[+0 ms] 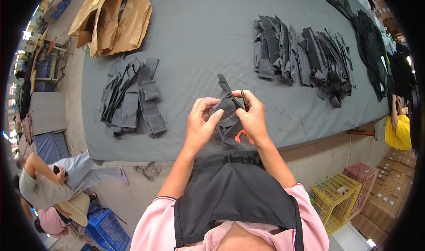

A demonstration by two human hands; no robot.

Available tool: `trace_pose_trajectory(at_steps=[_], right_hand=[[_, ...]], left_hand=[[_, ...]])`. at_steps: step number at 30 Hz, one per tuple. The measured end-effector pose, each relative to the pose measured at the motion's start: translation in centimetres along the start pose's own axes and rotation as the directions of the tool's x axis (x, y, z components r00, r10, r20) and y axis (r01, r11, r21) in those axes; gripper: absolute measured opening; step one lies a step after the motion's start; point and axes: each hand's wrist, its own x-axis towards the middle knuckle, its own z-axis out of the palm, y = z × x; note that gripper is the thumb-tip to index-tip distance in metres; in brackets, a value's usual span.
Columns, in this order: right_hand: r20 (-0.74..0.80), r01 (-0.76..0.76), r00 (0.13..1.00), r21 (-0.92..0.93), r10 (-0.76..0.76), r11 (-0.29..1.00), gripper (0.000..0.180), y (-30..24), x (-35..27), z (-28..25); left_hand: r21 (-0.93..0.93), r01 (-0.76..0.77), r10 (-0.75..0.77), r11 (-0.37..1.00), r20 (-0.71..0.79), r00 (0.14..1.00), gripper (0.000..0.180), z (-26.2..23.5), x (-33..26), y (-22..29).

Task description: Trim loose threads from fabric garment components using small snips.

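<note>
My left hand and my right hand hold a small dark grey fabric piece between them, just above the near edge of the grey table. A narrow strap of the piece sticks up past my fingers. My right hand also grips small thread snips with an orange handle that shows below my palm; the dark blades point up beside the fabric. I wear a black apron over a pink shirt.
A pile of similar grey pieces lies to the left, a larger stack at the far right. Brown paper lies at the back left, black garments along the right edge. Yellow and pink crates stand on the floor; other people sit nearby.
</note>
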Motion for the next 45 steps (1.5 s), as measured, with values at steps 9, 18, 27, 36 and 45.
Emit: trace_pose_trajectory(at_steps=[9, 18, 27, 36, 45], right_hand=[[0.477, -0.478, 0.837, 0.398, 0.268, 0.783, 0.024, 0.4, 0.0, -2.3], [0.039, 0.438, 0.886, -0.396, -0.462, 0.807, 0.031, -4.6, -3.7, -1.5], [0.35, 0.642, 0.747, -0.602, -0.565, 0.475, 0.034, -6.2, -3.4, -2.0], [0.396, 0.72, 0.623, -0.627, -0.674, 0.297, 0.031, -5.5, -3.3, -1.6], [0.332, 0.669, 0.681, -0.644, -0.652, 0.371, 0.029, -4.8, -3.9, -1.6]], left_hand=[[-0.244, 0.306, -0.295, 0.92, 0.079, 0.952, 0.032, 0.8, 0.3, 2.1], [0.011, 0.287, -0.286, 0.958, -0.046, 0.957, 0.056, 0.3, 0.3, 2.8], [0.069, 0.171, -0.167, 0.983, -0.066, 0.984, 0.057, 0.1, 0.3, 1.7], [0.13, 0.164, -0.156, 0.978, -0.068, 0.985, 0.055, -0.3, 0.1, 2.3], [0.214, 0.155, -0.146, 0.964, -0.06, 0.987, 0.053, -0.3, 0.1, 1.9]])
